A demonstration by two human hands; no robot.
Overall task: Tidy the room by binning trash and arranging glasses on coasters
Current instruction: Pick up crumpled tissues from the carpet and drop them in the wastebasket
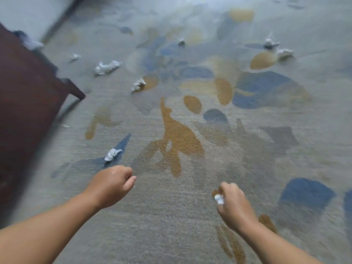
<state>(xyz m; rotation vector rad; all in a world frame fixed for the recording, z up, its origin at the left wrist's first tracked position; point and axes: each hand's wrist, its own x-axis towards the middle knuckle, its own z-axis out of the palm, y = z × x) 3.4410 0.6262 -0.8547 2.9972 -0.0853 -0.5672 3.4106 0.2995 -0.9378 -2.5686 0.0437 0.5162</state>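
Observation:
Several crumpled white paper wads lie scattered on the patterned carpet (171, 216). The nearest wad (112, 154) rests just beyond my left hand (112, 184), which is curled into a fist with nothing visible in it. My right hand (233, 203) is closed around a small white paper wad (219, 199) that pokes out by the thumb. Farther off lie a long wad (107, 67), a wad (138, 84) by a tan patch, a small wad (74, 56), a wad (181, 42) at mid distance, and two wads (271, 43) (284, 53) at the far right.
A dark brown wooden furniture piece (28, 96) stands along the left, its foot reaching onto the carpet. A pale cloth (31, 42) lies on its far corner. A light wall with a dark baseboard (61, 18) runs behind. A tiny white scrap (65, 126) lies by the furniture.

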